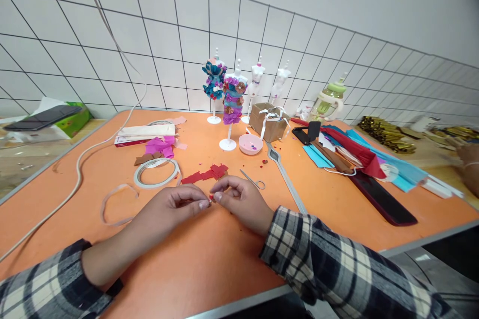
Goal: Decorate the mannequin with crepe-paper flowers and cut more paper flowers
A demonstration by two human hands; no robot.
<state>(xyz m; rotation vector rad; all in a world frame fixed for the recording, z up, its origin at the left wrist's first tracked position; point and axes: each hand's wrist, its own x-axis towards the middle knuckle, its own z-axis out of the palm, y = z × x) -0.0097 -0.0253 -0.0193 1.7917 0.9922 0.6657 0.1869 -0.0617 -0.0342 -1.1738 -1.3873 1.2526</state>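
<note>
My left hand (pixel 175 203) and my right hand (pixel 241 198) meet low over the orange table (pixel 209 264), fingertips pinched together on a tiny red paper scrap (pixel 210 198). Just beyond them lies a strip of red crepe paper pieces (pixel 205 174). Small scissors (pixel 254 180) rest to the right of my right hand. A roll of clear tape (pixel 156 173) sits to the upper left of my left hand.
Several small mannequin stands (pixel 234 99), two dressed in paper flowers, stand at the back with a pink dish (pixel 250 143) and a cardboard box (pixel 268 122). Coloured paper sheets (pixel 355 154), a dark flat case (pixel 381 199) and a white cable (pixel 80 159) lie around. Another person's hand (pixel 469 167) is at the right edge.
</note>
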